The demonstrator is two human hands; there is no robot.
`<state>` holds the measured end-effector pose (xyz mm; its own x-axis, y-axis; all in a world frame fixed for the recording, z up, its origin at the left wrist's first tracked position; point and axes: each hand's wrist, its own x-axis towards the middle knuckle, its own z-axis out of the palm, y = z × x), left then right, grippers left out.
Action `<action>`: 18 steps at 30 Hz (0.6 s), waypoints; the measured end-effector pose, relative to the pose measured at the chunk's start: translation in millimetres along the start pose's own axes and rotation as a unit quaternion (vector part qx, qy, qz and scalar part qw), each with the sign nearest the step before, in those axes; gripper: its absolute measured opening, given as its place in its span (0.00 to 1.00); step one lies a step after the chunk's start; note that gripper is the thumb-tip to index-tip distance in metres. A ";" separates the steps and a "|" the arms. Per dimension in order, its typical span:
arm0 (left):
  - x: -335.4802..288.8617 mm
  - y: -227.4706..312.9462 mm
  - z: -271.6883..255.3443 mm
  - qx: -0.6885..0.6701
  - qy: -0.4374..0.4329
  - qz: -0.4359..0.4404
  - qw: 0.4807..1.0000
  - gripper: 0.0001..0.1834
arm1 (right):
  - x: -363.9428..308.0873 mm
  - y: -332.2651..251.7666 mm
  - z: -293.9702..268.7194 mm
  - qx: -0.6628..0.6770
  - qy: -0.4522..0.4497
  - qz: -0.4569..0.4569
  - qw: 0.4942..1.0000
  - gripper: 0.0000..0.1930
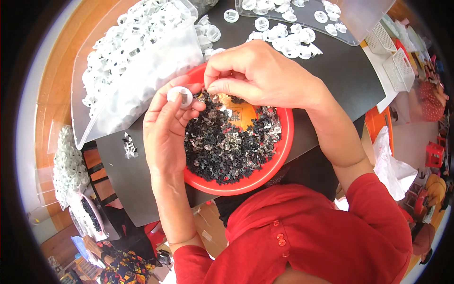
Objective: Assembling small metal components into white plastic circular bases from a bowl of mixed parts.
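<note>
Where the table's dark grey, flat top (pixel 347 75) spreads beneath the work, containers are set around the hands. A large clear plastic bin (pixel 151 78), heaped with white plastic parts (pixel 127 47), stands at left; its near wall runs just beside the left hand and would likely limit outward movement. A round red plastic basin (pixel 285 158) overlaps the near table edge, directly before the body, presumably so that both hands work over it and dropped items fall back inside. A shallow clear plastic tray (pixel 364 19) occupies the far right, with loose white parts (pixel 293 41) beside it. The bare right hand (pixel 265 75) is above the basin's far side, hiding part of it; thumb and forefinger are pressed together, contents between them cannot be told. The bare left hand (pixel 163 125) pinches a white round plastic piece (pixel 176 96) between thumb and fingers, slotted face exposed, apparently for access. Small black and silvery pieces (pixel 227 158) lie heaped in the basin; a small cluster (pixel 129 146) lies on the table, left of the left wrist
</note>
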<state>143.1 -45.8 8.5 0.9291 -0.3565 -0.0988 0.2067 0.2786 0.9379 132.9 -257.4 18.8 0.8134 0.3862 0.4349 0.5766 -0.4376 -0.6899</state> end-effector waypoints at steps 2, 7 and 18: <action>-1.9 -2.2 2.7 0.009 0.005 -0.004 1.000 0.15 | 1.0 -5.7 1.0 0.056 0.020 0.025 0.998 0.06; -5.1 -3.4 4.5 0.022 -0.019 -0.001 1.000 0.14 | 1.0 -4.3 2.5 0.106 0.039 0.046 0.993 0.07; -5.1 -3.7 6.1 0.045 -0.021 -0.018 0.999 0.12 | 0.5 -2.8 3.8 0.073 0.022 0.011 0.997 0.04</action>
<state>135.8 -50.5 7.5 0.9079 -0.4016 -0.1204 0.2089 0.1842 0.9604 131.4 -252.9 18.8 0.8305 0.3407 0.4407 0.5434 -0.3214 -0.7755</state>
